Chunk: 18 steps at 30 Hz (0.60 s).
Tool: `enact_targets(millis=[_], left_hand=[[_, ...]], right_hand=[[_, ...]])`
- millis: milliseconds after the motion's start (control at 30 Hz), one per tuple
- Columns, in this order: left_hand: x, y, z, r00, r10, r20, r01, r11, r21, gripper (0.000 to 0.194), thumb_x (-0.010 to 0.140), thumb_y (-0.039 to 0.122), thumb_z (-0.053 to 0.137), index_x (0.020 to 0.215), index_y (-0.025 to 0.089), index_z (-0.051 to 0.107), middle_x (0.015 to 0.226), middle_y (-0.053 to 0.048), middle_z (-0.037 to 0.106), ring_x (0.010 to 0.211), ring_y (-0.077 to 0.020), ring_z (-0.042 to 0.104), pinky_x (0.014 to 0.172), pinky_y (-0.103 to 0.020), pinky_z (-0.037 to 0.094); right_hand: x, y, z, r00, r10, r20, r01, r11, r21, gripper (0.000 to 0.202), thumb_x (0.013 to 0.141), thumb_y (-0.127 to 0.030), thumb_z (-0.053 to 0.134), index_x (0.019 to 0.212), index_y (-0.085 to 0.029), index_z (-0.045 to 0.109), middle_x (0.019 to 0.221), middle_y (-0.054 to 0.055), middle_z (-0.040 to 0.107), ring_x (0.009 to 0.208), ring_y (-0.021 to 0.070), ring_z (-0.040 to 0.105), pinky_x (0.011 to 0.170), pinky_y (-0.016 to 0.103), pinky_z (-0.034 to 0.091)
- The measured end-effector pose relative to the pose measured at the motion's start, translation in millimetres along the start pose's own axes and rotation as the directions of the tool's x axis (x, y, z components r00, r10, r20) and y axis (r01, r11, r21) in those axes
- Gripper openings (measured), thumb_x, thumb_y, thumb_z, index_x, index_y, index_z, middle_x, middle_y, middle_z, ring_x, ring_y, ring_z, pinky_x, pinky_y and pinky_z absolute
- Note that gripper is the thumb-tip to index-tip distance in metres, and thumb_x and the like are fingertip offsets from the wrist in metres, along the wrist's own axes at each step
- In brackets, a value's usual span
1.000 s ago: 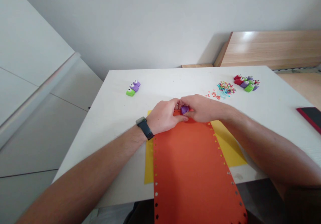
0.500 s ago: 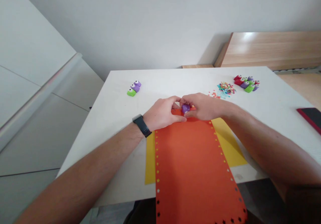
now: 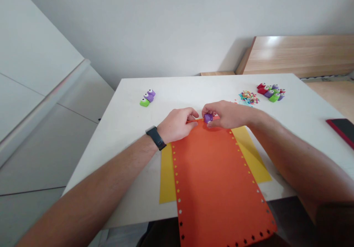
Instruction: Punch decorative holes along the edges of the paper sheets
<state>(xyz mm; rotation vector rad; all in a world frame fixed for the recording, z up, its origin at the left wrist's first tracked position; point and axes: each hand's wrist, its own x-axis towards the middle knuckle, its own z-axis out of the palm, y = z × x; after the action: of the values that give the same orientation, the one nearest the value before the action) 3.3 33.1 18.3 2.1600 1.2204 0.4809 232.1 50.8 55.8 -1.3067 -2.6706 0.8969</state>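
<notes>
An orange sheet (image 3: 210, 173) with star-shaped holes along its edges lies over a yellow sheet (image 3: 168, 177) and hangs past the table's front edge. At its far edge, my right hand (image 3: 222, 115) grips a small purple punch (image 3: 208, 118) between thumb and fingers. My left hand (image 3: 181, 123), with a dark watch on the wrist, pinches the sheet's far edge just left of the punch, thumb on top. A small gap separates the two hands.
Purple and green punches (image 3: 148, 97) stand at the table's back left. Colourful paper bits (image 3: 249, 98) lie at the back right beside several red, green and purple punches (image 3: 271, 92). A dark red-edged object (image 3: 343, 129) rests at the right edge.
My right hand and the purple punch have shifted a little right, away from my left hand. The near part of the orange sheet has swung slightly to the right.
</notes>
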Motion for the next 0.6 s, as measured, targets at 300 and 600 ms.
enact_targets(millis=[300,600], left_hand=[[0.8,-0.8,-0.5,1.0,0.01,-0.005,-0.01,1.0,-0.027,0.02,0.088,0.028,0.061,0.104,0.023,0.071,0.101,-0.003,0.078,0.094,-0.0205,0.073,0.085,-0.031,0.057],[0.7,-0.5,-2.0,1.0,0.006,0.01,-0.005,1.0,-0.02,0.02,0.088,0.029,0.06,0.104,0.023,0.072,0.099,-0.003,0.078,0.093,-0.0203,0.073,0.083,-0.03,0.057]], right_hand=[[-0.9,-1.6,0.0,1.0,-0.001,-0.025,0.001,1.0,-0.004,0.026,0.078,-0.03,0.068,0.102,-0.021,0.068,0.093,0.002,0.074,0.081,0.0175,0.064,0.072,0.027,0.042],[0.4,-1.5,5.2,0.999,-0.018,-0.052,0.016,0.999,-0.036,0.025,0.077,-0.028,0.066,0.101,-0.022,0.069,0.089,0.001,0.074,0.077,0.0169,0.063,0.069,0.027,0.041]])
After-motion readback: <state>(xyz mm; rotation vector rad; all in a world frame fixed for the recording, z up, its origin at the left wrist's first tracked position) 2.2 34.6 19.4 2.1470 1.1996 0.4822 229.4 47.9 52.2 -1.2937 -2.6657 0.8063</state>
